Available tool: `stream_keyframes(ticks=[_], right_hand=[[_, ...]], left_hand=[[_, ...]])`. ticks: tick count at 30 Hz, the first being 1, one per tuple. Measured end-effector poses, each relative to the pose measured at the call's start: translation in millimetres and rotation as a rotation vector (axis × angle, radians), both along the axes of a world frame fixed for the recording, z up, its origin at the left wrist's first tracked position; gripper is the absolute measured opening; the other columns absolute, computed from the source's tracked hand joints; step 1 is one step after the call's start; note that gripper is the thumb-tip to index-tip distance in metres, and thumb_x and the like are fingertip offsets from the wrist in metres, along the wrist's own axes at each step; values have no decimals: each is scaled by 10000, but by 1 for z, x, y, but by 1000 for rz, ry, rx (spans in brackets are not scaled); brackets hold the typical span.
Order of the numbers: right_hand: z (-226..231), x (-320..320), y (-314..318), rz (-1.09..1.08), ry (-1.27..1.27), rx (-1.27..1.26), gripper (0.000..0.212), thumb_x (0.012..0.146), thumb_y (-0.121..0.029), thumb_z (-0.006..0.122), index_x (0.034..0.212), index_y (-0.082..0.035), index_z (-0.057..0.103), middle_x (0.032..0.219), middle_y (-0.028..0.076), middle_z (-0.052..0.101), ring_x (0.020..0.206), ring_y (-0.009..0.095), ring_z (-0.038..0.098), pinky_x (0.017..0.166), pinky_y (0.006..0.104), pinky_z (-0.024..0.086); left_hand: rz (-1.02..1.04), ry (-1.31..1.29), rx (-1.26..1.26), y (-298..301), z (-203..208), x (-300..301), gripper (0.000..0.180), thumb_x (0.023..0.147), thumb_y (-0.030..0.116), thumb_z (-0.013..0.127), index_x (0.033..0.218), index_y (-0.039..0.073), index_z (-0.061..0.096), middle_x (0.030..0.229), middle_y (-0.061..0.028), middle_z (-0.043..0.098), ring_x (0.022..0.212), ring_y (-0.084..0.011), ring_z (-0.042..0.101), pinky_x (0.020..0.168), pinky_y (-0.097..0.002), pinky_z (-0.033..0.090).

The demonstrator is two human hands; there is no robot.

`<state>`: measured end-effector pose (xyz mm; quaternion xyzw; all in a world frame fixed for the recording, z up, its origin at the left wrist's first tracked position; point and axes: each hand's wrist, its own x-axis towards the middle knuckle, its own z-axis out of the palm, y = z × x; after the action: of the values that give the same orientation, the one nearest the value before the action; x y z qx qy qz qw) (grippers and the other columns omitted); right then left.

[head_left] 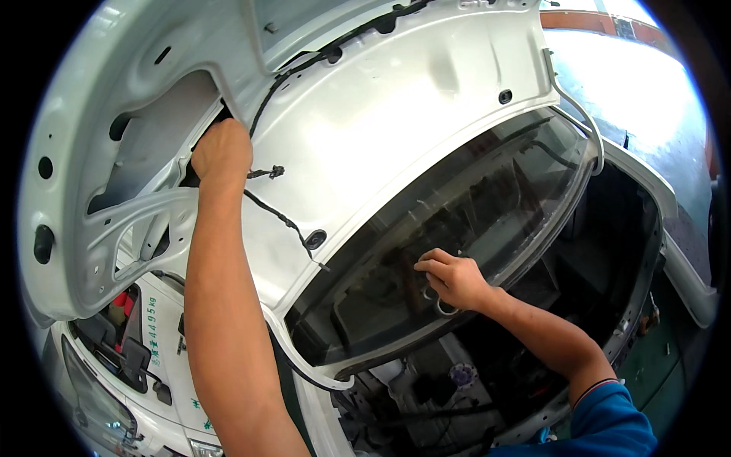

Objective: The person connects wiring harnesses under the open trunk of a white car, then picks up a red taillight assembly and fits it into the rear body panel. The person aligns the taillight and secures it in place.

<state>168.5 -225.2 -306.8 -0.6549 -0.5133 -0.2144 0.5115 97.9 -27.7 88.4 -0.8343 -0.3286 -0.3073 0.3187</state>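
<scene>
- Basically, btm L = white vehicle (169, 324) w/ dark mirror (137, 356), bkgd only.
- Raised white lid (365, 137) fills L to upper ctr, inner side toward wearer; prob. propped up for access to its hollows & wiring. Big cutout (171, 129) on its L part.
- L hand (222, 148): arm stretched up, fist at cutout edge. Fingers curled in, tips hidden in the gap; can't tell if they've hold of anything. Held high prob. b/c that's the way into the lid's hollow.
- Black harness (263, 107) goes from beside L hand up along lid's upper edge; prob. routed there to stay clear of the middle.
- Just R of L wrist: short connector (277, 171) sticking out, plus thin lead (283, 218) lying across lid to near a black grommet (315, 239); lead end looks loose, prob. unclipped.
- Dark glass (495, 206) below lid, slanting up to R.
- R hand (457, 282): in front of glass, fingers bent & loosely bunched, thumb side close. Nothing visible in them; pinch or contact w/ glass unclear. Prob. just kept free near the work.
- Open bay (609, 221) under glass, contents dim.
- Far R: curved hinge arm (586, 114) at lid's edge, prob. carrying lid's weight.
- Blue sleeve (617, 419), btm R, wearer's own.
</scene>
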Motion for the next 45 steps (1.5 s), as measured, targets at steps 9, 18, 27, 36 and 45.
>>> stream_keyframes(ticks=[9,18,27,36,45], right_hand=[[-65,28,-30,-280,335,97,231,919,-41,648,1133,-91,717,1053,91,681,888,361,706,743,453,576],[-76,34,-22,-316,300,174,206,907,-26,656,1098,-80,715,987,99,682,832,350,705,704,433,570],[-74,34,-22,-307,288,222,204,894,-7,662,1080,-67,719,942,99,683,789,329,703,682,409,558],[-74,35,-20,-309,289,218,205,887,-7,662,1072,-65,727,934,106,682,777,329,695,686,404,553],[-73,36,-19,-304,283,206,187,909,-4,650,1068,-56,731,938,125,689,788,346,694,698,409,551]], left_hand=[[38,52,23,7,2,3,213,902,84,666,1033,-3,810,1018,-239,777,961,-401,762,849,-482,594],[-466,-306,229,37,-20,10,242,931,75,572,1049,-66,730,1052,-285,715,1020,-473,662,923,-547,503],[-576,-366,122,22,-33,1,321,938,24,541,1206,-73,690,1273,-279,647,1172,-457,607,1028,-493,470],[-1025,-456,-315,26,-25,-6,321,965,50,555,1221,-102,674,1136,-274,730,1050,-427,678,1007,-425,482],[-966,-389,-272,28,-22,-10,320,974,42,558,1247,-102,644,1157,-292,702,1070,-468,655,1002,-475,483]])
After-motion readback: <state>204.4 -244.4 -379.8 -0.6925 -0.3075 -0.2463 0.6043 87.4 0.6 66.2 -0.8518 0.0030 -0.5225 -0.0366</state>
